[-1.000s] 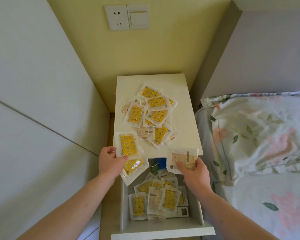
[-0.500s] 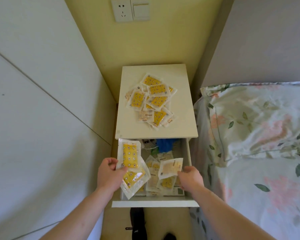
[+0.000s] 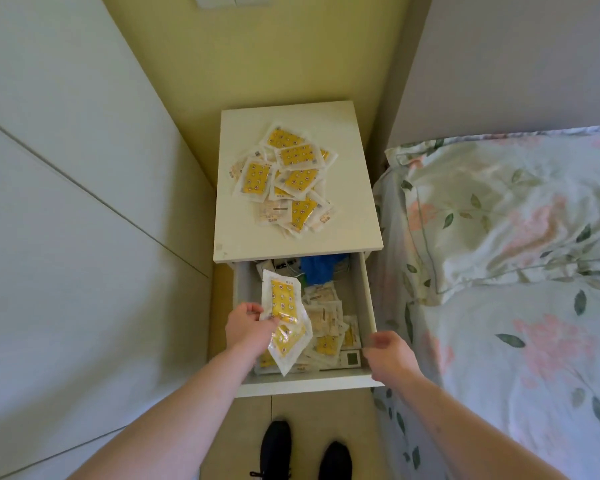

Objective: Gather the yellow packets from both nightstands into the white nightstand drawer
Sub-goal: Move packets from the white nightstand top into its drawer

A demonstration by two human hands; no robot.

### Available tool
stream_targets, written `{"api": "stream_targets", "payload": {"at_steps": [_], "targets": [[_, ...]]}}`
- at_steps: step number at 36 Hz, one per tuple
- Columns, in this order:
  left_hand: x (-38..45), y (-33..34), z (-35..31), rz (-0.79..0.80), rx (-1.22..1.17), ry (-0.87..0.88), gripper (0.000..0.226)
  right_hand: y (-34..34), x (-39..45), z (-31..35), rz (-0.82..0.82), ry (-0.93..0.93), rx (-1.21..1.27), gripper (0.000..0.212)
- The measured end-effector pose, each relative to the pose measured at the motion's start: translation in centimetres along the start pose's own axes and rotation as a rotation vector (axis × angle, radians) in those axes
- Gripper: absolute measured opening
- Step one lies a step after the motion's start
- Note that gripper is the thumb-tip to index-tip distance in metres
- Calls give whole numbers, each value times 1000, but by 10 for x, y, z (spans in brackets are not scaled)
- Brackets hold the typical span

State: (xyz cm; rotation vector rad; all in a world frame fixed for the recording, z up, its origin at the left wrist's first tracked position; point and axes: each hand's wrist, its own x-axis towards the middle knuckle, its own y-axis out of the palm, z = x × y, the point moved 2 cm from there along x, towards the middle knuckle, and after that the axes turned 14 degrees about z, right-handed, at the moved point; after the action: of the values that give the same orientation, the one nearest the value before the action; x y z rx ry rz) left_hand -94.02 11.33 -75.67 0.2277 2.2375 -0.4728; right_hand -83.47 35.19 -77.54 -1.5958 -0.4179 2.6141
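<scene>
My left hand (image 3: 248,327) pinches two yellow packets (image 3: 284,320) over the open drawer (image 3: 366,299), long axes pointing away from me; right hand (image 3: 387,351) loose, empty.

packets (image 3: 284,178): heaped on nightstand (image 3: 354,216) | others in open drawer (image 3: 366,296)

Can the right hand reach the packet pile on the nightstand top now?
Probably yes: the right hand is empty, and nothing stands between it and the packet pile on the nightstand top.
</scene>
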Motion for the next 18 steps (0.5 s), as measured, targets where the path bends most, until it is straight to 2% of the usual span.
{"api": "stream_targets", "payload": {"at_steps": [11, 14, 18], "targets": [[17, -3, 10, 37, 199, -27, 26, 7, 8, 0, 22, 0, 47, 33], [19, -6, 13, 77, 281, 13, 22, 7, 10, 3, 33, 0, 29, 32], [25, -6, 10, 180, 245, 80, 22, 6, 13, 9, 30, -12, 24, 32]]}}
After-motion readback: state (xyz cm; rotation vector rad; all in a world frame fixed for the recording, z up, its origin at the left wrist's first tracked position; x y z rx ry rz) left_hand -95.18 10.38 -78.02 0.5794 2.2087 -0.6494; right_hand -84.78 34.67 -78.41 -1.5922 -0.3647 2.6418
